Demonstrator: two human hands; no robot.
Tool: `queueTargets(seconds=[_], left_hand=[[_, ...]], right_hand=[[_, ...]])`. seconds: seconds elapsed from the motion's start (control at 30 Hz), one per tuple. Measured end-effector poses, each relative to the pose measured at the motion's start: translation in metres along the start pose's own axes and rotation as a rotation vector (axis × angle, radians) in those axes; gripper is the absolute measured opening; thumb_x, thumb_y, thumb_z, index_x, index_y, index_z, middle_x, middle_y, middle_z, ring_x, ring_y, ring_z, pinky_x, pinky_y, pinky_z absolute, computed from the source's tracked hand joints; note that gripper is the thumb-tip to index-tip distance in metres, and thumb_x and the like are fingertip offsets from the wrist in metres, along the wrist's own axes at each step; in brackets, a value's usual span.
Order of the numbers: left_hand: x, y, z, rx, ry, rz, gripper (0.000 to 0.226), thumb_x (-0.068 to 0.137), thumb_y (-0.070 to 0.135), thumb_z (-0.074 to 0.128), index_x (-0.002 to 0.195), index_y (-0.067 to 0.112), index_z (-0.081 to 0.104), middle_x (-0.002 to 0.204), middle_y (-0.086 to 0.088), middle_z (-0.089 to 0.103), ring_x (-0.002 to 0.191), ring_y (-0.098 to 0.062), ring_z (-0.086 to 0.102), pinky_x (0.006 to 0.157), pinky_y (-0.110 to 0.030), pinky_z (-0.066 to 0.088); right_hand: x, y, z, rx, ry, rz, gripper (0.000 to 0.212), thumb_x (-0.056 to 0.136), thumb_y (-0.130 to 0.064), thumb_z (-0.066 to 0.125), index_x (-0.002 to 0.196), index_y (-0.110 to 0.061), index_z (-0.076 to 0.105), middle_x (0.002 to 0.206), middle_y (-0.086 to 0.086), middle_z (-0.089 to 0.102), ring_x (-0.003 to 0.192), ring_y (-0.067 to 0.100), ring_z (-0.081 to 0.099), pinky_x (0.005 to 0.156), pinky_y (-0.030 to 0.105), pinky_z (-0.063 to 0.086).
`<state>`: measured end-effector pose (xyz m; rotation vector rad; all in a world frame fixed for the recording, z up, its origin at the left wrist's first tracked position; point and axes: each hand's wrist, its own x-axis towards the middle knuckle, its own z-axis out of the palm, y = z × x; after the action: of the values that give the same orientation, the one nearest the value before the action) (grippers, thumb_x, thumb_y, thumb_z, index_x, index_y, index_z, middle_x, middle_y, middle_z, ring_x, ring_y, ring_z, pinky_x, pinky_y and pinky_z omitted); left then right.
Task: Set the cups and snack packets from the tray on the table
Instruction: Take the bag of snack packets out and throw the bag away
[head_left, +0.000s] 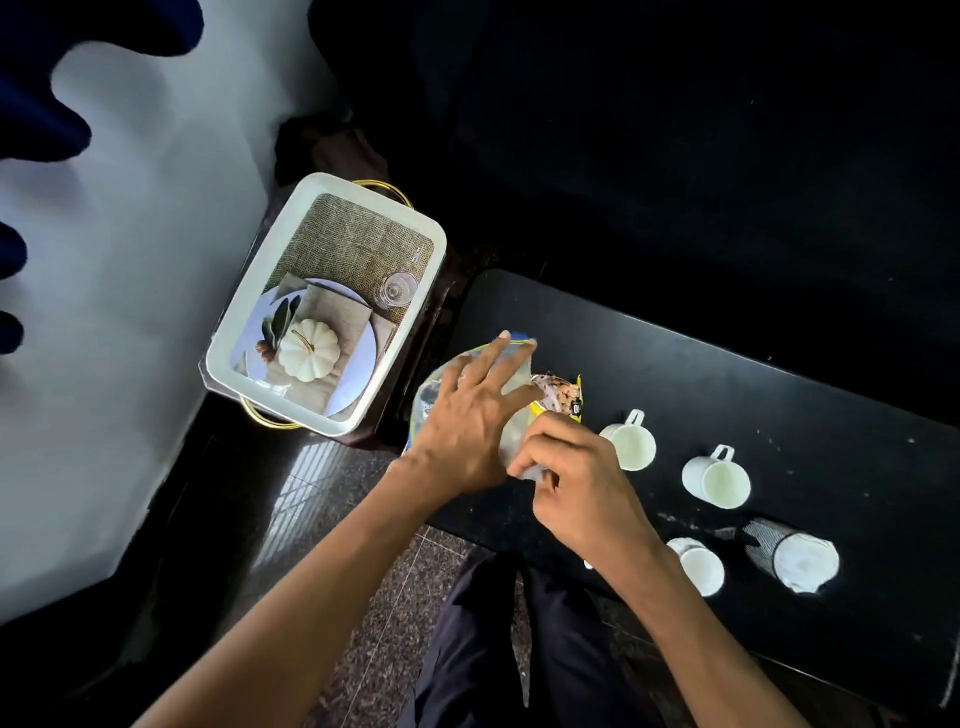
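Nearly done, I think: tray (227, 332) looks empty now, and four cups (716, 478) sit on the table (779, 384). My left hand (470, 415) lies spread over the snack packets (558, 397) at the table's edge, right hand (571, 467) fingers pinching one.

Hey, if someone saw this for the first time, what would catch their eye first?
Probably both hands at centre: the left hand lies flat on shiny snack packets while the right hand pinches a corner. Next, the white tray at left with its printed pumpkin picture, now unloaded. Then the pale cups standing out on the black table at right.
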<state>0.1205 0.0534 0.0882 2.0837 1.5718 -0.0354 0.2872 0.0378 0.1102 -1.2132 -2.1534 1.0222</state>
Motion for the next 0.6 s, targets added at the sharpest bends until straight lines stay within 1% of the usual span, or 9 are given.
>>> queueTargets(seconds=[0.03, 0.1, 0.17, 0.23, 0.3, 0.37, 0.43, 0.53, 0.6], left_hand=[[0.004, -0.001, 0.004, -0.007, -0.007, -0.036, 0.062, 0.07, 0.05, 0.068, 0.129, 0.03, 0.059, 0.162, -0.004, 0.026, 0.153, -0.027, 0.016, 0.118, -0.049, 0.027], [0.009, 0.0, 0.011, -0.096, 0.045, -0.187, 0.043, 0.073, 0.038, 0.07, 0.113, 0.024, 0.068, 0.148, -0.004, 0.047, 0.139, -0.028, 0.041, 0.104, -0.047, 0.045], [0.012, 0.004, 0.016, -0.263, 0.151, -0.369, 0.03, 0.071, 0.019, 0.068, 0.1, 0.02, 0.072, 0.124, 0.0, 0.062, 0.108, -0.026, 0.062, 0.081, -0.038, 0.055], [0.013, 0.011, 0.019, -0.489, 0.253, -0.549, 0.031, 0.063, 0.008, 0.062, 0.091, 0.017, 0.072, 0.093, 0.004, 0.067, 0.079, -0.023, 0.063, 0.064, -0.026, 0.049], [0.011, 0.018, 0.022, -0.731, 0.324, -0.704, 0.031, 0.061, 0.008, 0.056, 0.086, 0.018, 0.071, 0.071, 0.009, 0.065, 0.064, -0.017, 0.06, 0.054, -0.02, 0.043], [0.007, 0.025, 0.026, -0.928, 0.36, -0.767, 0.032, 0.062, 0.009, 0.05, 0.085, 0.017, 0.071, 0.071, 0.005, 0.068, 0.063, -0.014, 0.061, 0.054, -0.019, 0.048], [0.004, 0.032, 0.033, -1.157, 0.373, -0.761, 0.034, 0.064, 0.003, 0.044, 0.083, 0.014, 0.07, 0.075, -0.005, 0.073, 0.065, -0.017, 0.065, 0.053, -0.03, 0.054], [0.004, 0.045, 0.043, -1.425, 0.327, -0.811, 0.041, 0.07, -0.008, 0.038, 0.089, 0.012, 0.068, 0.077, -0.008, 0.074, 0.066, -0.022, 0.07, 0.047, -0.03, 0.053], [0.005, 0.049, 0.049, -1.555, 0.257, -0.885, 0.042, 0.078, -0.012, 0.035, 0.099, 0.011, 0.062, 0.079, -0.009, 0.071, 0.061, -0.021, 0.066, 0.042, -0.028, 0.048]], right_hand=[[-0.001, 0.001, 0.0, -0.015, -0.007, -0.01, 0.036, 0.058, 0.026, 0.057, 0.072, -0.005, 0.071, 0.08, 0.003, 0.06, 0.073, 0.021, 0.059, 0.059, 0.032, 0.048], [-0.006, 0.006, -0.002, -0.063, 0.037, 0.01, 0.034, 0.06, 0.023, 0.06, 0.073, -0.006, 0.072, 0.082, 0.002, 0.062, 0.076, 0.021, 0.06, 0.061, 0.033, 0.051], [-0.011, 0.008, -0.003, -0.137, 0.116, 0.075, 0.032, 0.062, 0.02, 0.064, 0.074, -0.008, 0.073, 0.086, 0.0, 0.063, 0.078, 0.021, 0.063, 0.058, 0.035, 0.053], [-0.013, 0.007, -0.002, -0.213, 0.148, 0.198, 0.031, 0.064, 0.012, 0.07, 0.08, -0.014, 0.074, 0.093, -0.003, 0.064, 0.079, 0.02, 0.065, 0.055, 0.035, 0.054], [-0.012, 0.004, 0.001, -0.262, 0.122, 0.341, 0.035, 0.066, -0.003, 0.075, 0.094, -0.024, 0.071, 0.106, -0.011, 0.061, 0.087, 0.018, 0.064, 0.058, 0.035, 0.055], [-0.016, 0.006, 0.006, -0.208, 0.05, 0.428, 0.048, 0.069, -0.013, 0.075, 0.111, -0.03, 0.059, 0.117, -0.015, 0.057, 0.095, 0.019, 0.063, 0.066, 0.038, 0.055], [-0.022, 0.008, 0.011, -0.069, -0.026, 0.495, 0.071, 0.069, -0.016, 0.075, 0.129, -0.031, 0.042, 0.126, -0.011, 0.056, 0.1, 0.022, 0.064, 0.075, 0.042, 0.056], [-0.032, 0.016, 0.015, 0.012, -0.108, 0.52, 0.108, 0.068, -0.017, 0.079, 0.152, -0.036, 0.014, 0.142, -0.002, 0.042, 0.109, 0.026, 0.062, 0.083, 0.045, 0.058], [-0.037, 0.021, 0.015, -0.059, -0.072, 0.483, 0.114, 0.067, -0.015, 0.081, 0.156, -0.04, 0.013, 0.142, -0.002, 0.037, 0.112, 0.024, 0.06, 0.08, 0.043, 0.059]])
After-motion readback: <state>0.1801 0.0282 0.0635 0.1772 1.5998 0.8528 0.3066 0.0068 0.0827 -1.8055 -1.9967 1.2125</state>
